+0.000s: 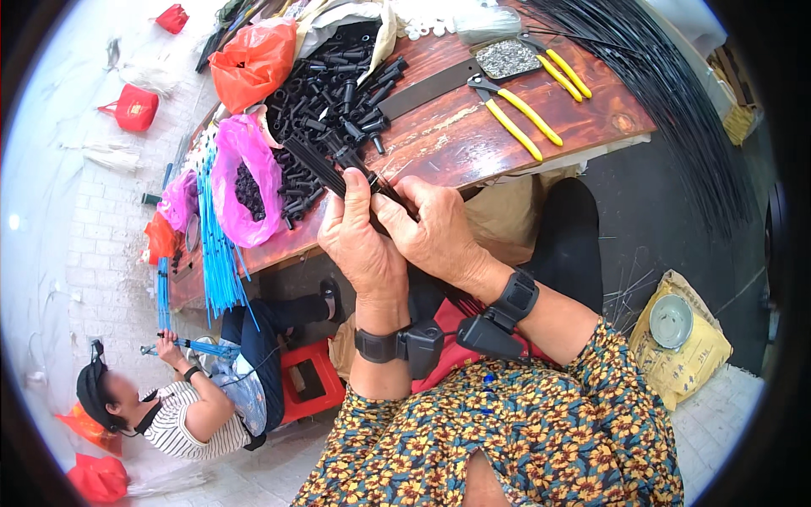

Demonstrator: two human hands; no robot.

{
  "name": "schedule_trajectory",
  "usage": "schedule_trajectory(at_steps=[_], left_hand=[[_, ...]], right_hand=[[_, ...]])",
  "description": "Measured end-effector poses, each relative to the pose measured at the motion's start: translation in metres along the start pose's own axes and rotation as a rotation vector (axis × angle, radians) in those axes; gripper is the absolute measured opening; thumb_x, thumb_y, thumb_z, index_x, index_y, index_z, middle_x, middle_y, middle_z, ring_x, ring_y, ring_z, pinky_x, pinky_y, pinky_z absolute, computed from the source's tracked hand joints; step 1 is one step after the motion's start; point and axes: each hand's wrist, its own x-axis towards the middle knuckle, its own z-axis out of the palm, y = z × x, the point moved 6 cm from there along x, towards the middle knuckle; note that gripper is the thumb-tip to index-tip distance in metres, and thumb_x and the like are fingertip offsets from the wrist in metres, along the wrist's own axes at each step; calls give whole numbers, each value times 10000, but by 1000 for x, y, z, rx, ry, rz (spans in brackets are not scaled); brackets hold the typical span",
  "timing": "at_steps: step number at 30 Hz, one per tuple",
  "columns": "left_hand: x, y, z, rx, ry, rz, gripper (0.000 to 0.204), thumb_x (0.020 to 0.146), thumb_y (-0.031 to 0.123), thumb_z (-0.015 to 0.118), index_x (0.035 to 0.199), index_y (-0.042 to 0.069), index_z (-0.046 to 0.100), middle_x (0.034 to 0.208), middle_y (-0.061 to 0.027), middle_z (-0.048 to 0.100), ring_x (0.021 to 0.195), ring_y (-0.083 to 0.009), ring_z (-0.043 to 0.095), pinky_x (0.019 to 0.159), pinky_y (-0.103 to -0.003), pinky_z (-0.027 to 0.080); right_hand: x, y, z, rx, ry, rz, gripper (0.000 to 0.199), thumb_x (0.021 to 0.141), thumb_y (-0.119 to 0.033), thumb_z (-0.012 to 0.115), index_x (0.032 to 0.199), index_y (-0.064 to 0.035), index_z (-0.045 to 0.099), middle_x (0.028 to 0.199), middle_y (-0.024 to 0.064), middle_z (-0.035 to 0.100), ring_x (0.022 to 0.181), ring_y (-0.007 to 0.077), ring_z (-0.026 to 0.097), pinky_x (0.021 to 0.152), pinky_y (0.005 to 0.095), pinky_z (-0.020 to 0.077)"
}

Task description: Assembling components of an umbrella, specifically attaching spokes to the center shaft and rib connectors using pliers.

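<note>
My left hand (365, 243) is closed around a bundle of thin black rods (311, 162), its thumb lying along them. The fingers of my right hand (441, 226) pinch the same bundle just beside the left thumb. The rods slant up and left over the table edge, and their lower ends run down behind my wrists. A black tubular fitting (348, 158) sits by the bundle's upper part; whether it is joined to the rods I cannot tell. Just beyond my hands lies a heap of black plastic fittings (325, 106).
On the wooden table (448, 139) are yellow-handled pliers (517, 120), a second pair (564, 74), a flat metal bar (427, 91), a tray of small metal bits (507, 59), pink (224, 182) and orange bags (253, 63). Long black rods (667, 110) overhang right. A co-worker (198, 414) sits left.
</note>
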Motion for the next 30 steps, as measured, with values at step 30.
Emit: schedule_trajectory(at_steps=[30], left_hand=[[4, -4, 9, -74, -48, -27, 93, 921, 83, 640, 953, -4, 628, 853, -73, 667, 759, -150, 638, 704, -266, 510]], right_hand=[[7, 9, -7, 44, -76, 69, 369, 864, -321, 583, 770, 28, 661, 635, 256, 587, 647, 416, 635, 559, 452, 482]])
